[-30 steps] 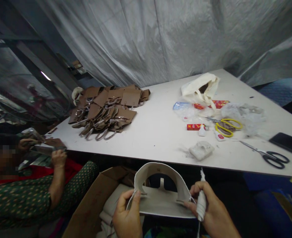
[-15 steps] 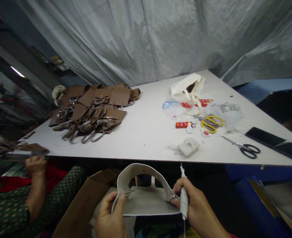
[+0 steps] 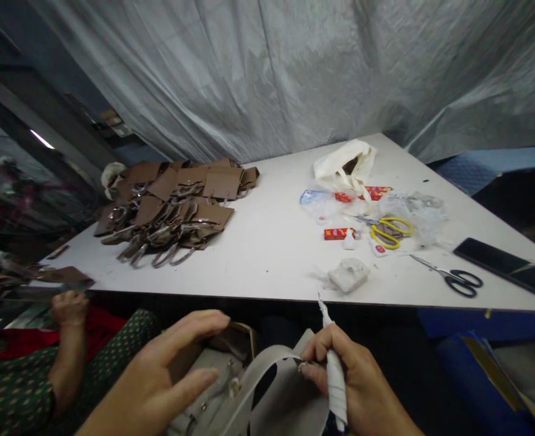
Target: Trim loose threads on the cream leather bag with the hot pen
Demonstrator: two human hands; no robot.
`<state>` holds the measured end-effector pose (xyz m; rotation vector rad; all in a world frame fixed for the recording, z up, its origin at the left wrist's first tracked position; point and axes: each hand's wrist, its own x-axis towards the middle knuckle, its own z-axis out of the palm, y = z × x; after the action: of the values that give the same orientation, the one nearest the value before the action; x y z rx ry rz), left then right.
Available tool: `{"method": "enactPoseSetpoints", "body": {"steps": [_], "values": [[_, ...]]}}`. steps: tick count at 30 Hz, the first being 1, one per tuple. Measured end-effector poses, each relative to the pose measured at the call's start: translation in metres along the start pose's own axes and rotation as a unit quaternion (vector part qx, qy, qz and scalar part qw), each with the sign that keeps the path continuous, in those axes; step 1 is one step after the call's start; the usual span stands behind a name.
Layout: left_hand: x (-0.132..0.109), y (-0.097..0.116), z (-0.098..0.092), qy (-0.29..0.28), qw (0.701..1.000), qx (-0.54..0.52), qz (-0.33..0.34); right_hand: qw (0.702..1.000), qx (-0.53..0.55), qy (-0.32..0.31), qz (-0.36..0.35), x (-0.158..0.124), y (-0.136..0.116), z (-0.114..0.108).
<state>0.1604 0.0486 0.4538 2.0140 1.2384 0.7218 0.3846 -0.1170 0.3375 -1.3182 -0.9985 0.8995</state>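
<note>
Low in the head view is a light grey handbag piece (image 3: 288,399) with a curved strap-like edge, tilted and partly cut off by the bottom of the picture. My right hand (image 3: 358,369) pinches its upper right edge between thumb and fingers. The same hand also keeps a slim pointed tool wrapped in white (image 3: 336,381) against its fingers, tip upward. To the left, my left hand (image 3: 158,369) is open, thumb and fingers apart, with nothing in it. Beneath and beside it lie light grey bags with metal fittings (image 3: 212,387) in a cardboard box.
Brown handbags (image 3: 171,212) are heaped on the white table (image 3: 271,242). At right lie yellow-handled scissors (image 3: 392,233), black-handled scissors (image 3: 462,281), a black phone (image 3: 508,266), a red box (image 3: 337,234) and a whitish block (image 3: 349,275). A co-worker's hand (image 3: 69,307) is at far left.
My left hand has let go of the grey handbag piece and opened, moving up and left. The piece has tilted and dropped lower in view, still in my right hand.
</note>
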Motion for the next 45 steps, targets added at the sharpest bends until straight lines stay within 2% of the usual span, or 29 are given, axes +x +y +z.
{"method": "enactPoseSetpoints", "body": {"steps": [1,2,3,5,7,9,12,17,20,22,25,30,32,35,40,45], "values": [[0.008,0.01,0.007,-0.125,0.992,0.005,-0.003,1.0,0.003,0.007,-0.002,0.001,0.0,0.002],[0.014,0.018,0.017,-0.22,0.975,0.001,0.007,1.0,0.006,0.017,-0.002,0.003,0.001,0.005],[0.019,0.023,0.029,-0.292,0.956,-0.008,0.02,1.0,0.01,0.03,-0.004,0.005,0.002,0.007],[0.025,0.026,0.058,-0.367,0.929,-0.038,0.037,0.999,0.019,0.051,-0.006,0.009,0.006,0.009],[0.027,0.022,0.087,-0.405,0.911,-0.069,0.038,0.997,0.03,0.067,0.001,0.014,0.011,0.008],[0.028,0.015,0.111,-0.414,0.903,-0.11,0.03,0.995,0.04,0.085,0.02,0.018,0.016,0.005],[0.03,0.003,0.133,-0.406,0.896,-0.178,-0.018,0.993,0.038,0.106,0.042,0.026,0.025,-0.002],[0.036,-0.005,0.151,-0.353,0.905,-0.213,-0.102,0.991,0.026,0.132,0.011,0.038,0.036,-0.005],[0.046,-0.007,0.158,-0.34,0.895,-0.249,-0.143,0.987,-0.021,0.155,-0.032,0.041,0.041,-0.012],[0.053,-0.011,0.162,-0.325,0.883,-0.283,-0.187,0.981,-0.057,0.177,-0.058,0.04,0.045,-0.026],[0.059,-0.017,0.173,-0.279,0.873,-0.322,-0.238,0.97,-0.1,0.207,-0.076,0.036,0.051,-0.058],[0.054,-0.023,0.206,-0.222,0.915,-0.264,-0.21,0.954,-0.168,0.248,0.013,0.038,0.061,-0.109],[0.054,-0.022,0.219,-0.235,0.917,-0.245,-0.21,0.95,-0.162,0.261,0.051,0.044,0.064,-0.119],[0.056,-0.017,0.234,-0.265,0.903,-0.249,-0.227,0.952,-0.157,0.253,0.068,0.056,0.066,-0.126],[0.066,-0.012,0.247,-0.297,0.892,-0.236,-0.245,0.946,-0.217,0.239,0.033,0.074,0.063,-0.127],[0.077,-0.012,0.254,-0.33,0.887,-0.221,-0.234,0.94,-0.252,0.229,-0.011,0.08,0.065,-0.129]]}}
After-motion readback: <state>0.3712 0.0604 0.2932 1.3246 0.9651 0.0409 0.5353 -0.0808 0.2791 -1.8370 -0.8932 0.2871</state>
